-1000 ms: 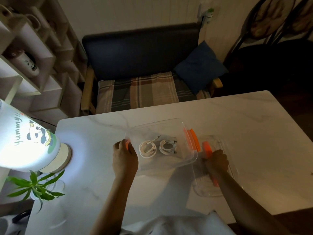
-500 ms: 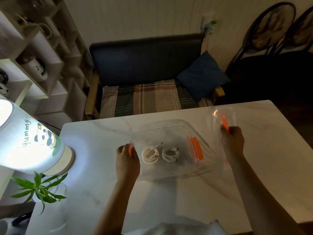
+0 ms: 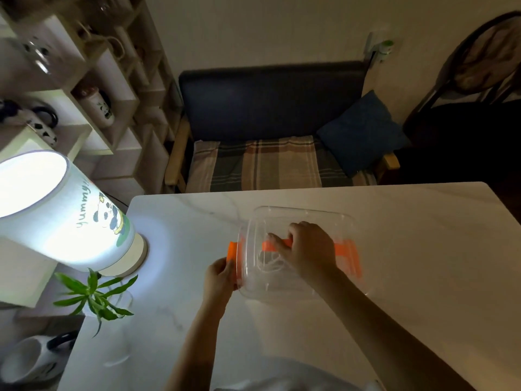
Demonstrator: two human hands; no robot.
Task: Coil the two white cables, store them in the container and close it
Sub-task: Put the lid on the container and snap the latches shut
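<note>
A clear plastic container (image 3: 248, 289) stands on the white marble table (image 3: 408, 249). Its clear lid (image 3: 304, 214) lies on top of it, carrying an orange handle (image 3: 267, 245). My right hand (image 3: 307, 251) grips that handle from above. My left hand (image 3: 218, 277) holds the container's left side at the orange latch (image 3: 232, 253). A second orange latch (image 3: 348, 256) shows on the right side. Through the lid, part of a coiled white cable (image 3: 272, 266) is visible inside; the other cable is hidden under my right hand.
A lit lamp with a panda print (image 3: 56, 215) stands at the table's left corner, and a small green plant (image 3: 93, 294) sits in front of it. Beyond the table are a sofa with a plaid cushion (image 3: 267, 162) and a shelf with mugs (image 3: 70, 80).
My right hand lifted the lid from the table to the right of the container, carried it left and set it on top. My left hand stayed on the left latch.
</note>
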